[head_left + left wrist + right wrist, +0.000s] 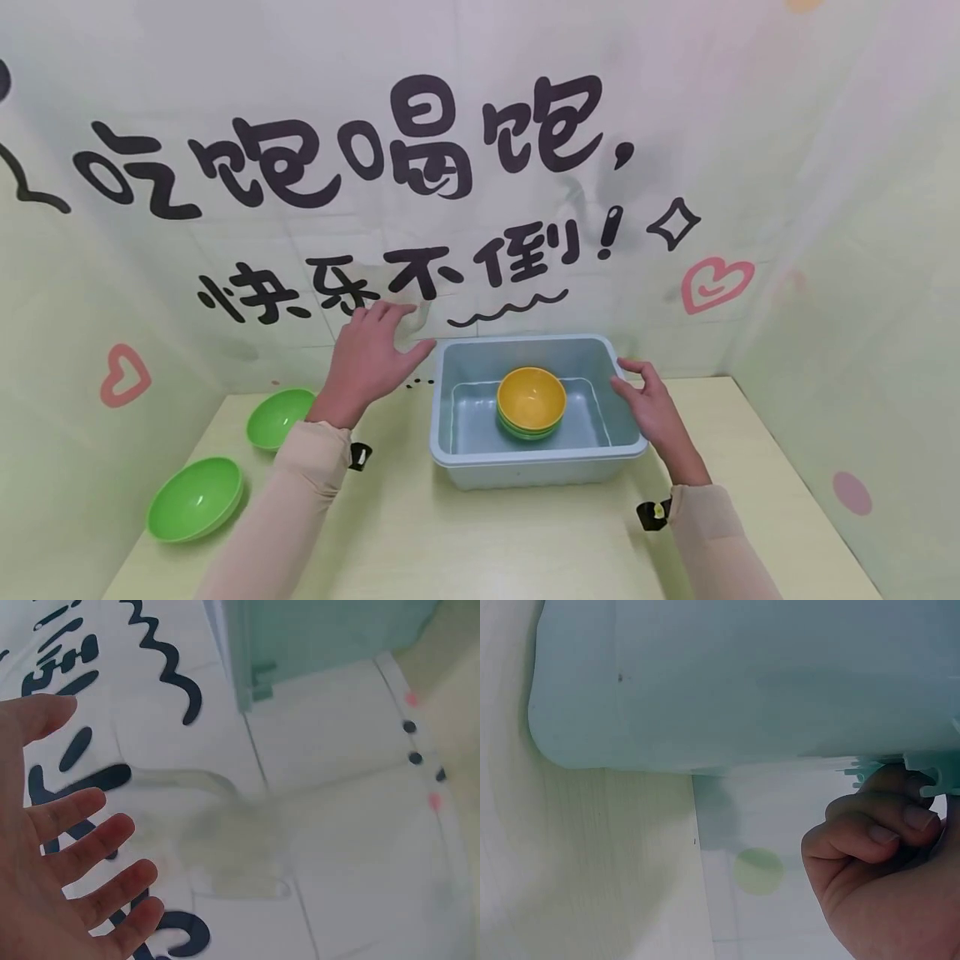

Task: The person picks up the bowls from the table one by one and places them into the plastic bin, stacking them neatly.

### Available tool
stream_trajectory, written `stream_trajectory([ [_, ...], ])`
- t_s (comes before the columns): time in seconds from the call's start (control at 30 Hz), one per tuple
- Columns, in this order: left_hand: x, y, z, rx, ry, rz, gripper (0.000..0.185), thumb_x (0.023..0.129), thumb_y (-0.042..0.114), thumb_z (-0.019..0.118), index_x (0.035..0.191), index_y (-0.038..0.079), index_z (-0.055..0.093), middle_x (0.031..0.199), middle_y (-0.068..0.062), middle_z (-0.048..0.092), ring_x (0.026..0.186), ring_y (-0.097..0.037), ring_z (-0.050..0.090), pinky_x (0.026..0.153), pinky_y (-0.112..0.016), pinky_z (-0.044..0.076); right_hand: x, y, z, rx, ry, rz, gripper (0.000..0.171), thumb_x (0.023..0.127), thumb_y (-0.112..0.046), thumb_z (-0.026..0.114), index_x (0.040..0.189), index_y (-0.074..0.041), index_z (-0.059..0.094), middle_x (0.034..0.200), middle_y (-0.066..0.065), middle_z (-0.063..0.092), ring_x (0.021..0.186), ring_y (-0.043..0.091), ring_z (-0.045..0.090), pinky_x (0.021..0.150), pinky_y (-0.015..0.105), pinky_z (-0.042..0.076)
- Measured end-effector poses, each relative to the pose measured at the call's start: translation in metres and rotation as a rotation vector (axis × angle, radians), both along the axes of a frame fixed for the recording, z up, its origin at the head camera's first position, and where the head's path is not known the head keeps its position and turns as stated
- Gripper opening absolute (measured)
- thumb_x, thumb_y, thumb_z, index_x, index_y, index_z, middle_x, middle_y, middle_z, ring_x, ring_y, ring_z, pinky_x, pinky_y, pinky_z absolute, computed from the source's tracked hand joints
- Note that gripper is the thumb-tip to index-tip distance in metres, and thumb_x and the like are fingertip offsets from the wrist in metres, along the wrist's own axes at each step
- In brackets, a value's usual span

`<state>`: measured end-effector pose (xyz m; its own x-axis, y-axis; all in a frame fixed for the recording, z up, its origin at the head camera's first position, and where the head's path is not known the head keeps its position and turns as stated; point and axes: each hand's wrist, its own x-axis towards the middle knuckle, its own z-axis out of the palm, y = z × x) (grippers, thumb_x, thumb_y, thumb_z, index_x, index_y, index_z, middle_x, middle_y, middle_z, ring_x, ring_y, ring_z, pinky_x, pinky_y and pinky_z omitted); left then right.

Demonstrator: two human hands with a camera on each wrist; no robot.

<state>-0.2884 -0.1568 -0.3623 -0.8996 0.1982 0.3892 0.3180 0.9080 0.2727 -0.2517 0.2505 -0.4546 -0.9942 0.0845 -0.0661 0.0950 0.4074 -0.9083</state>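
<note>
A pale blue plastic bin (525,457) stands on the table and holds a yellow bowl (531,398) stacked on green bowls (528,433). My right hand (651,408) grips the bin's right rim. In the right wrist view its fingers (877,832) curl under the rim of the bin (742,682). My left hand (371,354) hovers open with fingers spread beside the bin's far left corner, its thumb close to the rim. The left wrist view shows the spread hand (52,877) holding nothing, with the bin's corner (322,637) beyond it.
Two green bowls (197,497) (280,416) sit on the pale wood table (480,542) at the left. Printed walls with black characters and pink hearts close in the back and both sides. The bin stands close to the back wall.
</note>
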Motion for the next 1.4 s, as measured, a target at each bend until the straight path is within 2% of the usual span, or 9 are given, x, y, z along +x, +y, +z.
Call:
stream_trajectory([
  [0.33, 0.009, -0.045, -0.021, -0.014, -0.025, 0.124, 0.074, 0.088, 0.058, 0.067, 0.144, 0.011, 0.054, 0.142, -0.020, 0.052, 0.121, -0.048, 0.048, 0.089, -0.062, 0.048, 0.000, 0.000, 0.000, -0.006, 0.006, 0.001, 0.058, 0.105, -0.035, 0.055, 0.154, -0.009, 0.037, 0.140, 0.028, 0.057, 0.099, 0.020, 0.070, 0.076, 0.025, 0.054],
  [0.5, 0.012, -0.061, -0.033, 0.019, -0.053, 0.168, 0.079, 0.087, 0.056, 0.069, 0.147, 0.009, 0.049, 0.147, -0.023, 0.045, 0.126, -0.049, 0.042, 0.091, -0.065, 0.044, 0.001, 0.001, 0.002, 0.008, -0.005, -0.003, 0.059, 0.105, -0.039, 0.054, 0.154, -0.011, 0.036, 0.137, 0.027, 0.057, 0.096, 0.021, 0.067, 0.076, 0.025, 0.055],
  [0.77, 0.009, -0.086, -0.059, 0.032, -0.131, 0.240, 0.086, 0.087, 0.060, 0.068, 0.150, 0.007, 0.044, 0.150, -0.026, 0.040, 0.131, -0.054, 0.036, 0.094, -0.071, 0.038, 0.000, 0.001, 0.001, -0.002, -0.008, 0.001, 0.058, 0.106, -0.037, 0.053, 0.154, -0.010, 0.036, 0.150, 0.022, 0.050, 0.098, 0.018, 0.066, 0.077, 0.023, 0.054],
  [0.97, 0.007, -0.107, -0.074, 0.032, -0.166, 0.294, 0.089, 0.086, 0.061, 0.068, 0.150, 0.005, 0.042, 0.150, -0.029, 0.038, 0.131, -0.057, 0.034, 0.096, -0.072, 0.037, 0.001, 0.000, 0.002, -0.013, -0.002, 0.001, 0.058, 0.105, -0.036, 0.054, 0.154, -0.009, 0.036, 0.147, 0.024, 0.052, 0.101, 0.021, 0.068, 0.077, 0.025, 0.055],
  [1.13, 0.009, -0.122, -0.082, 0.046, -0.223, 0.332, 0.094, 0.086, 0.065, 0.066, 0.153, 0.004, 0.038, 0.152, -0.032, 0.033, 0.133, -0.060, 0.031, 0.096, -0.073, 0.036, 0.001, 0.001, 0.001, -0.003, -0.012, -0.002, 0.059, 0.105, -0.039, 0.053, 0.154, -0.011, 0.037, 0.146, 0.023, 0.052, 0.101, 0.022, 0.067, 0.078, 0.024, 0.055],
  [1.4, 0.013, -0.144, -0.098, 0.037, -0.339, 0.379, 0.109, 0.083, 0.074, 0.064, 0.156, 0.001, 0.030, 0.153, -0.040, 0.023, 0.129, -0.068, 0.028, 0.093, -0.077, 0.036, -0.002, 0.001, 0.000, -0.001, -0.008, 0.005, 0.057, 0.106, -0.038, 0.053, 0.153, -0.010, 0.037, 0.155, 0.020, 0.046, 0.099, 0.018, 0.066, 0.078, 0.024, 0.055],
])
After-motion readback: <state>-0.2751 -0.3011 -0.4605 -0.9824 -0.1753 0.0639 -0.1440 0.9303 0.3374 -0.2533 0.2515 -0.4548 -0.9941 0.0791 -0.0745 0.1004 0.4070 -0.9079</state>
